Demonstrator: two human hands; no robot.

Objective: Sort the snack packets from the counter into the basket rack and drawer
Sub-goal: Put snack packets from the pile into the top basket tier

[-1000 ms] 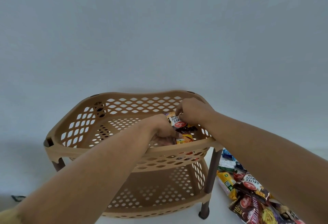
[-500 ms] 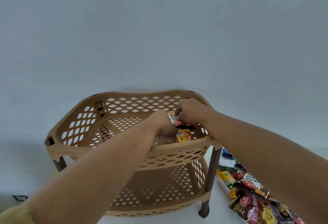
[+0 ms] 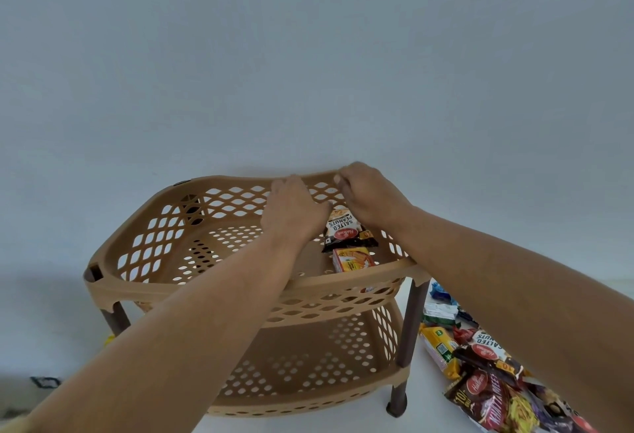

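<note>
Peanut packet (image 3: 343,231) (label inverted) sits in the top basket (image 3: 137,287).

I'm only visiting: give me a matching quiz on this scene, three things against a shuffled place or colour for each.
1 orange packet
2 yellow packet
3 rack leg

A dark brown
B lying in the top basket
C lying on the counter

Pairs: 1-B, 2-C, 3-A

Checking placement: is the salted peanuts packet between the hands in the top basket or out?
In: the salted peanuts packet lies inside the top basket, below its rim, beside an orange packet.
</note>
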